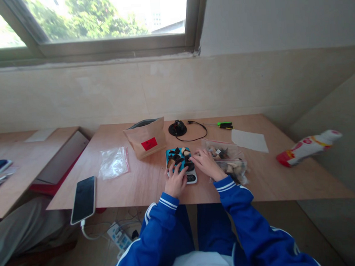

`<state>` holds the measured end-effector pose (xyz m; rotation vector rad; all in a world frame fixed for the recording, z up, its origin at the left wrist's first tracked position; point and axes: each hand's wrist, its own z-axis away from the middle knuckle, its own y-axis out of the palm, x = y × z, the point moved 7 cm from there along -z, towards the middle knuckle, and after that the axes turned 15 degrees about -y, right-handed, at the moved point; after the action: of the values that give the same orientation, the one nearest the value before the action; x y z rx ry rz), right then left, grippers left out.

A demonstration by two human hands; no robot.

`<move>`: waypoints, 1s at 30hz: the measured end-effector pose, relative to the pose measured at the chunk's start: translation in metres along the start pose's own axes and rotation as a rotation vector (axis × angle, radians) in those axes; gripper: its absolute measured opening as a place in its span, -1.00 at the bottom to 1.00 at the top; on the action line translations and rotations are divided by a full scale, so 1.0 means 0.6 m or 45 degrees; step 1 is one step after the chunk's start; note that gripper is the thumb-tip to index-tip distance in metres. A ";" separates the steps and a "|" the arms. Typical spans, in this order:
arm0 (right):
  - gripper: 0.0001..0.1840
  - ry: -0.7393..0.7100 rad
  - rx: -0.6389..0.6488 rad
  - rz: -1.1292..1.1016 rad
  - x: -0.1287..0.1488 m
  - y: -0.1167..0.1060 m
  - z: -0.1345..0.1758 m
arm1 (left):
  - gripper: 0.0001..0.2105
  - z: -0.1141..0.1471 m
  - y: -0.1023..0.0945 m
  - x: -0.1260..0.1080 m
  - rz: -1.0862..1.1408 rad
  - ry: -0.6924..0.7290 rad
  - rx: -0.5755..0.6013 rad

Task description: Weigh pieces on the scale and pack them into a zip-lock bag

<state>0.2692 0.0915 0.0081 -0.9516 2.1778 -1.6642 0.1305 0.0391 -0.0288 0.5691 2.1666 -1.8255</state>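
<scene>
The left hand [176,182] is laid with fingers spread loosely over the near edge of a small blue scale [181,165] at the centre of the frame, gripping nothing; the right hand [206,163] is held half-curled beside it, fingertips at the dark and pale pieces [179,155] heaped on the scale. A clear bag [231,162] of similar pieces is seen just right. Pieces could be knocked onto the tabletop [258,176] if the heap is nudged, being piled loosely to the rim.
</scene>
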 end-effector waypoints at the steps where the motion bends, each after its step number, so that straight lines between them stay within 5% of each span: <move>1: -0.61 0.007 -0.016 -0.033 0.000 -0.002 0.000 | -0.63 0.000 -0.002 -0.002 0.003 0.008 0.000; 7: -0.55 0.076 -0.265 -0.226 -0.006 -0.048 0.027 | -0.66 0.017 -0.053 0.029 0.147 -0.061 -0.171; 13: -0.54 0.254 -0.455 -0.418 -0.002 -0.076 0.122 | -0.74 0.024 -0.129 0.223 0.228 -0.708 -0.599; 16: -0.55 0.326 -0.480 -0.459 0.005 -0.067 0.168 | -0.63 -0.012 -0.148 0.304 0.028 -0.993 -0.569; 21: -0.59 0.386 -0.487 -0.435 0.016 -0.063 0.211 | -0.43 -0.087 -0.163 0.355 -0.044 -1.101 -0.515; 30: -0.59 0.415 -0.482 -0.451 0.018 -0.085 0.221 | -0.89 -0.107 -0.183 0.406 0.107 -1.163 -0.379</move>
<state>0.3518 -0.0243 0.0145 -1.3081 2.7437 -1.6808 -0.1321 0.1193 -0.0253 -0.2189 1.6648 -1.2858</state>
